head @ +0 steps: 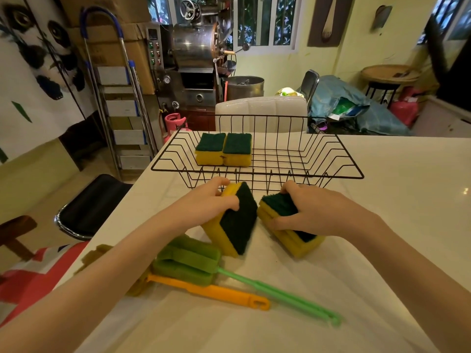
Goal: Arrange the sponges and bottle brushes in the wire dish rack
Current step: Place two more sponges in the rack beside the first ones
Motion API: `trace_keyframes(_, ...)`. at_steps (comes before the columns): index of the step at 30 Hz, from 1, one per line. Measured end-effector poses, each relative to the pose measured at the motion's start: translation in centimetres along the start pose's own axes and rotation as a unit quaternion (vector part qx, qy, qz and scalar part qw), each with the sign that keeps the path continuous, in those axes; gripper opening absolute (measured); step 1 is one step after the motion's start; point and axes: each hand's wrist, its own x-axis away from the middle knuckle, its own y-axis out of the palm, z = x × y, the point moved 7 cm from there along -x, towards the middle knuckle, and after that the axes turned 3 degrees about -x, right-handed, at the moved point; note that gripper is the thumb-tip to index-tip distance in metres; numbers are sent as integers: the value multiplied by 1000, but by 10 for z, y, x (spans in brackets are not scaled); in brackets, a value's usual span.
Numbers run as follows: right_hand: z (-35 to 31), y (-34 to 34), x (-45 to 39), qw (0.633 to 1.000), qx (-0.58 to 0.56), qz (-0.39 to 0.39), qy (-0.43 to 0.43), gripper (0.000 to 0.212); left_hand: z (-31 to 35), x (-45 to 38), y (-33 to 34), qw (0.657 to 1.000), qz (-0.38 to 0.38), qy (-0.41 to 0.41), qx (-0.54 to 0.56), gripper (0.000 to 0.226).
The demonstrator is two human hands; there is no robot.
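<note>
A black wire dish rack stands on the white table, with two yellow sponges with green scouring tops side by side in its back left part. Just in front of the rack, my left hand grips a yellow-and-green sponge tilted on its edge. My right hand grips a stack of similar sponges resting on the table. A green bottle brush and an orange-handled bottle brush lie near the table's front left; the orange one's sponge head is mostly hidden under my left forearm.
The table edge runs diagonally on the left, with a black stool below it. A white chair back stands behind the rack. A stepladder and a metal machine are farther back.
</note>
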Motion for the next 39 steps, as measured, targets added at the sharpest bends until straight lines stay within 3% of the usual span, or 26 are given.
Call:
trace_keyframes(5,1,1,0,1000,6,1,7,65,-1,6,-8,992,25,43,-117,40)
trace_keyframes(13,-7,4,0,1000,-7,21,8,67,-3,5,-2,963,92,71,-243,51)
trace_keyframes(19,1,-11,8,996,-77,-44,-19,69,12,10,-10,932,123,113,-321,46)
trace_keyframes(21,4,-18,14,995,-79,-50,-37,69,20,15,-11,928,94,164,-320,45)
trace_keyframes(23,2,-19,16,995,-57,-55,-67,65,26,17,-5,931,19,215,-294,44)
trace_keyframes(27,-9,-7,15,988,-43,-86,-120,69,21,10,5,919,-74,220,-319,53)
trace_keyframes(33,-8,10,9,982,-47,-139,-122,74,18,-7,9,913,-115,216,-328,54)
trace_keyframes(39,-12,3,6,984,-29,-104,-141,64,22,-9,8,915,-107,222,-321,51)
